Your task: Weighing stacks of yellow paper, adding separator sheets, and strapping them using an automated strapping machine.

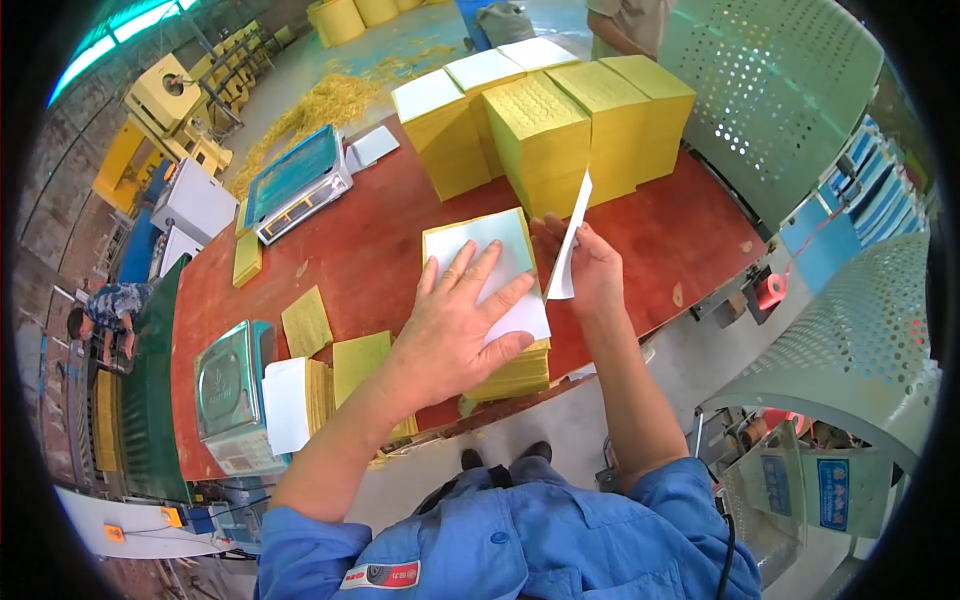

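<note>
My left hand lies flat with spread fingers on a white sheet that tops a stack of yellow paper at the table's near edge. Just right of that stack, my right hand is closed on a white paper sheet. That sheet stands nearly upright, edge toward me and slightly bent. Whether it is one sheet or more, I cannot tell. Left of my left forearm, a smaller yellow paper bundle with a white face leans near a flat yellow pile.
Tall yellow paper stacks stand at the back of the red table. A digital scale sits far left, a metal tin near left. Perforated guards flank the right. Another person stands beyond the stacks.
</note>
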A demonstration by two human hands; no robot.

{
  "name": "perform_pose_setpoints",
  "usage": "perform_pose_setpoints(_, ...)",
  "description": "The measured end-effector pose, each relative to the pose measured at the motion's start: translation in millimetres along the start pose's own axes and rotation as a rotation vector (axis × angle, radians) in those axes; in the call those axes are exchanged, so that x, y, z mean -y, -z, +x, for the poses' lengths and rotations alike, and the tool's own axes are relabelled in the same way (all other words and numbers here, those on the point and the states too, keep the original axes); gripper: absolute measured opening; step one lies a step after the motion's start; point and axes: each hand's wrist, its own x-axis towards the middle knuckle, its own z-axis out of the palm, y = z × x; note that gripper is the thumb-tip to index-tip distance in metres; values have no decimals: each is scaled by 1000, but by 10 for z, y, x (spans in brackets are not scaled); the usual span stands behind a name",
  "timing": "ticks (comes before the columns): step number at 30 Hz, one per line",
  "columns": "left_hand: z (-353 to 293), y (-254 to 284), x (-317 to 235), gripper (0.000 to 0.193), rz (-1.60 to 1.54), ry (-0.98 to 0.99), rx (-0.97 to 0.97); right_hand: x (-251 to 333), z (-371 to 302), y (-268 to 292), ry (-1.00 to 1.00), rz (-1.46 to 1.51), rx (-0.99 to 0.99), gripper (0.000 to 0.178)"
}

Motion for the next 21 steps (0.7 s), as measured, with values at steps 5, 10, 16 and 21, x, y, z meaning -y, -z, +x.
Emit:
perform_pose_setpoints(5,-43,60,91,55,-64,-1,28,-16,47,-11,-74,20,29,34)
perform_pose_setpoints(10,46,109,85,44,-104,-31,39,-137,284,181,-113,-55,8,28)
perform_pose_setpoints(16,210,-33,-104,37,-243,167,-122,-378,179,297,-237,-209,-35,18)
perform_pose_setpoints(21,-201,-44,-280,50,-152,69,-147,-339,-335,116,-184,-252,-36,12)
